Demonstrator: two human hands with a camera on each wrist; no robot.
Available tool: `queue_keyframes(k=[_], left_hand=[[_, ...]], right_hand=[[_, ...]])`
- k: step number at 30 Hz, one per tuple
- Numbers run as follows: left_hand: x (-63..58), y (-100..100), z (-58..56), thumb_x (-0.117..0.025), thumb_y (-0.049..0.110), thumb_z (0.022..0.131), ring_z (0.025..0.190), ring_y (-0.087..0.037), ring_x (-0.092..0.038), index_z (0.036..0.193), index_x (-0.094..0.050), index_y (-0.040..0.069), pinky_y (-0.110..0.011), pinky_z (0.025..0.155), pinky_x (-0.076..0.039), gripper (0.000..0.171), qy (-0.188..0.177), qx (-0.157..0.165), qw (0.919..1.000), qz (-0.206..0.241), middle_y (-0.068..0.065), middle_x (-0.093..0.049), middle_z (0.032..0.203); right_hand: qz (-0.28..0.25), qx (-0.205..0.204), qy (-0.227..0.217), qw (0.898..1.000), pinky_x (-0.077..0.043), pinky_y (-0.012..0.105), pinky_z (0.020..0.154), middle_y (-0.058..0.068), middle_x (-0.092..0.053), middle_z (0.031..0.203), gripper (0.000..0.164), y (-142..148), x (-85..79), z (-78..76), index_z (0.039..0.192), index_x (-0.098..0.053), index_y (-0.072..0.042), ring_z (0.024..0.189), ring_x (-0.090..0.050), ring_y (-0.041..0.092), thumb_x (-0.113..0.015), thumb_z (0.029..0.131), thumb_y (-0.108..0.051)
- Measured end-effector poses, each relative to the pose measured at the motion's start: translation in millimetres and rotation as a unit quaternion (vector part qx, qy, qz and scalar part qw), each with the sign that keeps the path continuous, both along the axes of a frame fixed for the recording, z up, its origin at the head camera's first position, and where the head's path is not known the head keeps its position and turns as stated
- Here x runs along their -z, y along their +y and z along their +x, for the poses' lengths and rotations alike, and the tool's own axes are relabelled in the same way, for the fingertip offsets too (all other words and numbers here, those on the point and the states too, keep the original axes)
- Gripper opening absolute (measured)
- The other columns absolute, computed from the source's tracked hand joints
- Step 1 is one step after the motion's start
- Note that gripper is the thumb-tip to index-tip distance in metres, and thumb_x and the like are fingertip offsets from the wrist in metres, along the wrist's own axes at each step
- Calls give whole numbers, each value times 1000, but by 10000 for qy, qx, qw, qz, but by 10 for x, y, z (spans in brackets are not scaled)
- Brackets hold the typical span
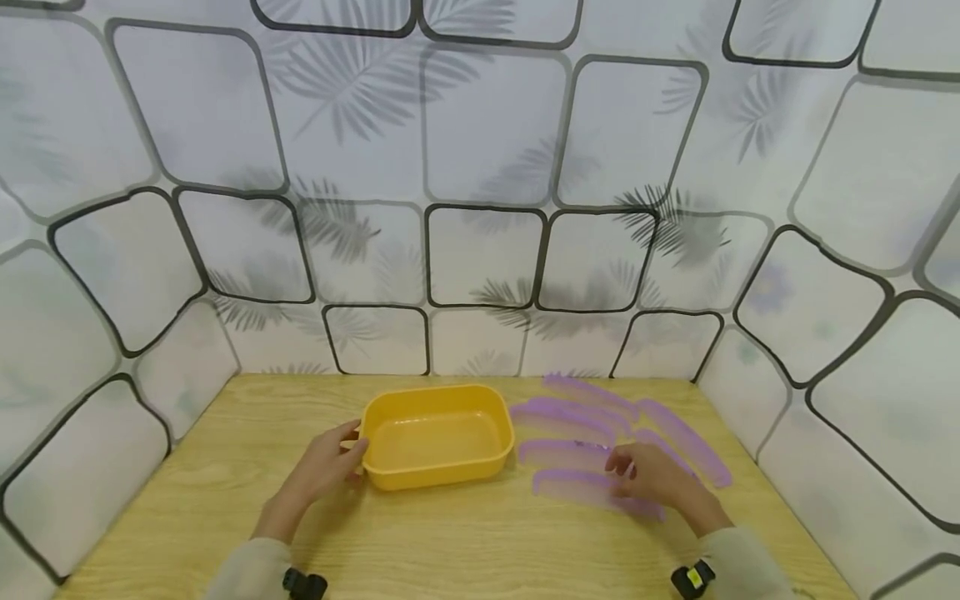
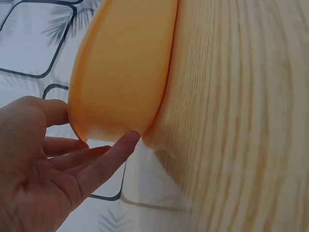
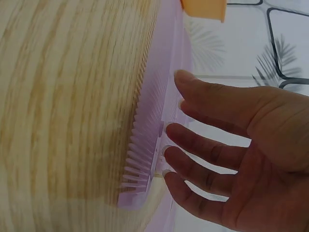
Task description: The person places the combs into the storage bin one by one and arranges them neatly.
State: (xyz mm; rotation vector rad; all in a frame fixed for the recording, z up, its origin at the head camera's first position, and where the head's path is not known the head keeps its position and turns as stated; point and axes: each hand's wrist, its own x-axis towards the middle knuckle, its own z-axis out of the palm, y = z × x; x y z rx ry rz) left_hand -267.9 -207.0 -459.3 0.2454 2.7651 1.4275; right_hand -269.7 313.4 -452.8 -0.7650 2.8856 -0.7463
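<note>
A yellow plastic basin stands upright on the wooden table, with nothing in it. My left hand touches the basin's left end with relaxed fingers, and the left wrist view shows its fingertips along the basin wall. To the right lie several translucent purple combs, some overlapping. Just above the nearest comb hovers my right hand, its fingers loosely bent. In the right wrist view nothing sits between thumb and fingers, which are close to the toothed comb.
The light wood tabletop reaches back to a patterned cloth wall. Similar cloth walls stand at left and right. Dark wrist devices sit at both cuffs.
</note>
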Motion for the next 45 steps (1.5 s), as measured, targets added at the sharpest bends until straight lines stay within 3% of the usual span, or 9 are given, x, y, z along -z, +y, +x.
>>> queue_keyframes(k=[5, 18, 25, 29, 34, 39, 45], left_hand=[[-5, 35, -29, -52, 7, 106, 109, -45, -71, 152, -37, -14, -34, 65, -66, 53, 92, -100, 9997, 203, -43, -53, 139], [17, 65, -48, -49, 3, 107, 102, -41, -74, 154, -38, -9, -37, 62, -66, 50, 167, -321, 9978, 564, -44, -49, 143], [29, 63, -64, -48, 3, 107, 108, -47, -71, 151, -44, -8, -38, 62, -66, 45, 239, -290, 9962, 790, -42, -50, 143], [61, 62, -89, -49, 3, 107, 112, -48, -69, 150, -46, -7, -39, 65, -67, 44, 197, -339, 9939, 1030, -42, -51, 143], [83, 65, -128, -50, 2, 105, 119, -50, -66, 150, -46, -8, -40, 69, -67, 46, 183, -337, 9915, 1241, -41, -50, 144], [90, 66, -145, -52, 2, 104, 118, -49, -66, 150, -47, -6, -40, 69, -67, 46, 224, -445, 9903, 1299, -40, -53, 143], [83, 64, -118, -52, 4, 105, 121, -49, -65, 150, -46, -6, -39, 69, -67, 47, 200, -453, 9919, 1171, -38, -53, 144]], right_hand=[[104, 60, -118, 9999, -55, 26, 71, 5, -72, 94, 32, -38, -26, 27, 100, -72, -5, 83, -65, 18, -89, 77, -19], [250, 20, -212, 9995, -59, 36, 79, 10, -71, 98, 38, -79, -2, 61, 105, -71, -4, 88, -66, 24, -89, 74, -16], [281, -40, -233, 9993, -59, 43, 80, 12, -70, 101, 40, -84, -6, 37, 110, -69, -5, 90, -64, 25, -89, 75, -14], [250, -123, -268, 9993, -57, 41, 78, 12, -67, 100, 43, -71, 0, 29, 113, -69, -5, 91, -62, 25, -89, 76, -13], [331, -372, -1, 9988, -54, 35, 76, 14, -64, 102, 44, -14, -8, 38, 119, -67, -4, 90, -60, 25, -86, 80, -12], [273, -442, 76, 9986, -54, 32, 73, 17, -67, 104, 32, 56, -39, 17, 121, -69, -3, 88, -62, 24, -72, 90, 0], [-82, -434, -183, 9989, -53, 28, 72, 16, -70, 107, 31, 119, -41, -39, 121, -72, -2, 90, -60, 16, -62, 93, 8]])
